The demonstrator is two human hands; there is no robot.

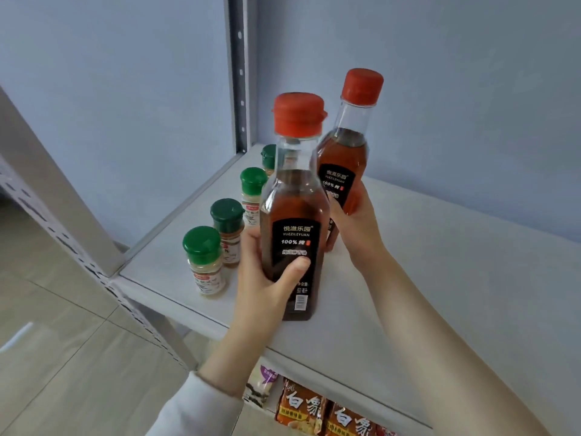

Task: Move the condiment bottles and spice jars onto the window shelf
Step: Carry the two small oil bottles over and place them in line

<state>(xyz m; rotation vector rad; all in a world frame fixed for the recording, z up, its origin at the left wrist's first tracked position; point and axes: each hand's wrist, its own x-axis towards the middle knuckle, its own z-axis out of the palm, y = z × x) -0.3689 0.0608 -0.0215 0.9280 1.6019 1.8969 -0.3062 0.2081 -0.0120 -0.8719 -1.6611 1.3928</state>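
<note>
a: what sits closest to you?
b: your white sleeve (195,404), low in the view on the left arm.
a: and the fingers above it?
b: your left hand (261,278) is wrapped round the near bottle (294,215). the thumb (297,265) presses across its black label, and the other fingers curl round the bottle's left side.
a: is that bottle set down?
b: it's upright at the front of the shelf (440,262), with brown liquid and a red cap (298,113). you can't tell whether its base rests on the board or hangs just over it.
a: the other hand?
b: your right hand (355,221), forearm bare, grips the far bottle (342,162) low on its body, fingers curled about it. that bottle is the same kind and stands upright just behind and to the right of the near one. its base is partly hidden, so contact with the shelf is unclear.
a: further out?
b: four spice jars (204,259) with green lids stand in a line along the shelf's left edge, running back toward the perforated post (240,73) in the corner. the frontmost one is just beside your left hand.
a: and beyond the shelf?
b: orange noodle packets (301,410) lie on the level below, there's a tiled floor (63,341) to the left, and a pale blue wall (440,89) behind.
</note>
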